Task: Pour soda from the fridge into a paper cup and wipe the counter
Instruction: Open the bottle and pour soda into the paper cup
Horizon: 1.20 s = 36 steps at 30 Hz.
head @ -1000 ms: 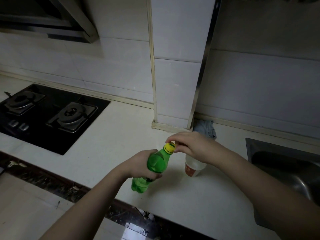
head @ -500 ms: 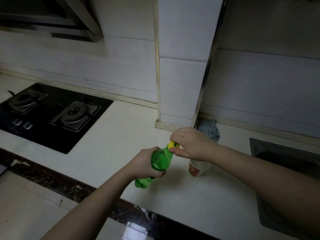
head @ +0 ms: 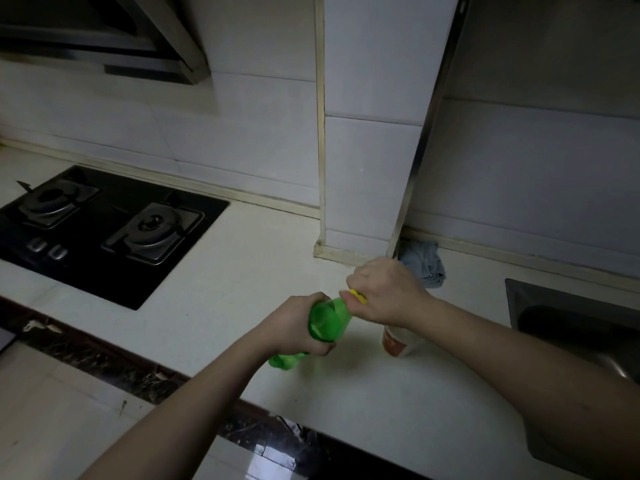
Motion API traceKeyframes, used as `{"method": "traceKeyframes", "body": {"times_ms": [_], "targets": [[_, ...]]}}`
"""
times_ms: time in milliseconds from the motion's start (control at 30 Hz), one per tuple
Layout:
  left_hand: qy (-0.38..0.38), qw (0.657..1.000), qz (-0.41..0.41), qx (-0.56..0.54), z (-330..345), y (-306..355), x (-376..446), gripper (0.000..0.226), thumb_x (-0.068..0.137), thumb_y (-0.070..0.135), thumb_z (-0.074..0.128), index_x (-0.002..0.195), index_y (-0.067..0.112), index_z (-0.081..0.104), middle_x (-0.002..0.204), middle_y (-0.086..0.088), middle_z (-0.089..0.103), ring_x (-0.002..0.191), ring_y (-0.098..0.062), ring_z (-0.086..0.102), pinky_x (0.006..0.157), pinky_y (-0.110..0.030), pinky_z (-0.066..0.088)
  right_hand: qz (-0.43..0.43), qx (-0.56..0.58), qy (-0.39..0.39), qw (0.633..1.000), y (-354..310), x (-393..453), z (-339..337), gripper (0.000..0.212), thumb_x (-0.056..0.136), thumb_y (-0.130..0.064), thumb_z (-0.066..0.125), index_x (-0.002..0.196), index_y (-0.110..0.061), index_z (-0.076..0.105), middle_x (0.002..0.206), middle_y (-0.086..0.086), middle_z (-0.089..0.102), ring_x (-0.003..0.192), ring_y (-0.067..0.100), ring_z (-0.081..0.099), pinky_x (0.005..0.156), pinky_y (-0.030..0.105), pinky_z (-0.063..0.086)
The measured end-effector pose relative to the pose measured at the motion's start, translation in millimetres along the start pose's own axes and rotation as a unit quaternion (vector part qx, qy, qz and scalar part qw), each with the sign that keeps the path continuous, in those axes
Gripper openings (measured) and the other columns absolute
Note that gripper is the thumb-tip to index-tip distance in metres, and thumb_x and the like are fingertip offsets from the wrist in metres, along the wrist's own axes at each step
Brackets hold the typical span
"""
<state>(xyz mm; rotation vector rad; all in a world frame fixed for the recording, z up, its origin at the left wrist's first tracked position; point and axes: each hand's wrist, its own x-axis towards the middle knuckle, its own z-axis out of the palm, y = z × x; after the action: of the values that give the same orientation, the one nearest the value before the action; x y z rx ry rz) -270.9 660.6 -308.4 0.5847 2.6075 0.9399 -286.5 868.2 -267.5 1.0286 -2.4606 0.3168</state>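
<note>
The green soda bottle (head: 329, 322) was near the middle of the view, tilted, with its neck pointing toward 1 o'clock and its bottom toward 7 o'clock, over the white desk (head: 214, 296); if the bottom touched the desk, I cannot tell. The left hand (head: 294, 325) gripped the body of the bottle, with the fingers curled round it. The right hand (head: 388, 292) was closed over the yellow cap (head: 358, 296), so only a small part of the cap could be seen between the fingers.

The paper cup (head: 398, 342) stood on the desk at 4 o'clock from the bottle, just beside it and partly hidden under the right wrist. It was white with a red mark on its side. What was inside it could not be seen.

A blue cloth (head: 426, 263) lay crumpled at 1 o'clock from the right hand, against the bottom of the tiled wall and next to the corner of the tiled pillar (head: 367, 168). A black gas stove (head: 104, 233) with two burners was set in the desk at 9 o'clock, well apart from the bottle. A dark sink (head: 568, 317) was at 3 o'clock, by the right edge. A range hood (head: 104, 39) hung at 11 o'clock.
</note>
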Motion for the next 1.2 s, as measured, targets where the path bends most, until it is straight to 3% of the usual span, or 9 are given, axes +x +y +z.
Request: {"method": "traceKeyframes", "body": {"times_ms": [100, 200, 300, 433, 533, 633, 833, 1000, 1200], "targets": [[0.085, 0.994, -0.053, 0.043, 8, 3, 3, 0.060, 0.059, 0.042, 0.080, 0.111, 0.025, 0.055, 0.093, 0.007, 0.066, 0.083, -0.016, 0.063, 0.068, -0.030, 0.052, 0.187, -0.015, -0.092, 0.978, -4, 8, 1, 0.057, 0.090, -0.050, 0.024, 0.052, -0.013, 0.045, 0.051, 0.002, 0.046, 0.057, 0.028, 0.052, 0.050, 0.030, 0.027], [0.177, 0.972, -0.086, 0.132, 18, 6, 7, 0.068, 0.065, 0.042, 0.076, 0.125, 0.021, 0.051, 0.110, 0.003, 0.064, 0.094, -0.021, 0.063, 0.070, -0.030, 0.048, 0.321, 0.019, -0.143, 0.936, -7, 19, 7, 0.054, 0.096, -0.044, 0.028, 0.049, -0.017, 0.036, 0.053, 0.002, 0.040, 0.063, 0.026, 0.048, 0.053, 0.031, 0.028], [0.245, 0.950, -0.081, 0.177, 21, 1, 11, 0.070, 0.065, 0.036, 0.078, 0.127, 0.015, 0.053, 0.113, -0.001, 0.064, 0.097, -0.024, 0.063, 0.072, -0.033, 0.047, 0.408, 0.074, -0.165, 0.895, -8, 27, 15, 0.052, 0.095, -0.042, 0.027, 0.055, -0.014, 0.044, 0.062, 0.006, 0.048, 0.070, 0.028, 0.051, 0.056, 0.030, 0.033], [0.271, 0.931, -0.044, 0.241, 22, -16, 15, 0.072, 0.046, 0.031, 0.089, 0.110, 0.009, 0.062, 0.091, -0.006, 0.070, 0.074, -0.026, 0.066, 0.058, -0.031, 0.049, 0.458, 0.150, -0.227, 0.846, -5, 28, 23, 0.045, 0.096, -0.041, 0.025, 0.074, -0.011, 0.051, 0.065, 0.003, 0.046, 0.075, 0.026, 0.050, 0.060, 0.029, 0.033], [0.250, 0.947, -0.053, 0.195, 19, -22, 19, 0.070, 0.056, 0.031, 0.085, 0.118, 0.011, 0.058, 0.102, -0.005, 0.067, 0.087, -0.027, 0.064, 0.065, -0.032, 0.046, 0.465, 0.178, -0.218, 0.839, -7, 28, 30, 0.048, 0.097, -0.046, 0.024, 0.071, -0.014, 0.049, 0.063, 0.003, 0.049, 0.072, 0.027, 0.052, 0.053, 0.030, 0.030], [0.238, 0.965, -0.103, 0.028, 7, -34, 25, 0.068, 0.063, 0.032, 0.084, 0.123, 0.018, 0.054, 0.109, 0.001, 0.064, 0.095, -0.022, 0.061, 0.072, -0.030, 0.045, 0.445, 0.244, -0.145, 0.849, -14, 31, 29, 0.062, 0.098, -0.056, 0.021, 0.063, -0.016, 0.052, 0.074, 0.008, 0.061, 0.076, 0.026, 0.057, 0.068, 0.034, 0.042], [0.229, 0.912, -0.154, -0.305, -14, -64, 32, 0.051, 0.059, 0.023, 0.086, 0.104, 0.028, 0.063, 0.096, 0.002, 0.071, 0.090, -0.017, 0.068, 0.084, -0.045, 0.057, 0.370, 0.293, -0.128, 0.872, -10, 27, 37, 0.034, 0.099, -0.043, 0.038, 0.103, -0.018, 0.060, 0.098, -0.001, 0.066, 0.090, 0.016, 0.061, 0.084, 0.037, 0.049], [0.232, 0.914, -0.161, -0.292, -14, -77, 46, 0.054, 0.061, 0.022, 0.089, 0.107, 0.028, 0.062, 0.098, 0.004, 0.070, 0.091, -0.015, 0.067, 0.083, -0.040, 0.057, 0.335, 0.266, -0.157, 0.890, -11, 15, 53, 0.038, 0.099, -0.037, 0.041, 0.132, -0.020, 0.049, 0.128, 0.001, 0.056, 0.112, 0.011, 0.053, 0.090, 0.023, 0.039], [0.214, 0.926, -0.185, -0.249, -9, -94, 57, 0.059, 0.055, 0.034, 0.091, 0.107, 0.027, 0.063, 0.098, 0.008, 0.069, 0.091, -0.011, 0.065, 0.083, -0.038, 0.057, 0.318, 0.219, -0.216, 0.897, -16, 3, 69, 0.050, 0.099, -0.040, 0.038, 0.145, -0.021, 0.035, 0.148, 0.000, 0.040, 0.133, 0.016, 0.037, 0.110, 0.032, 0.031]]}}
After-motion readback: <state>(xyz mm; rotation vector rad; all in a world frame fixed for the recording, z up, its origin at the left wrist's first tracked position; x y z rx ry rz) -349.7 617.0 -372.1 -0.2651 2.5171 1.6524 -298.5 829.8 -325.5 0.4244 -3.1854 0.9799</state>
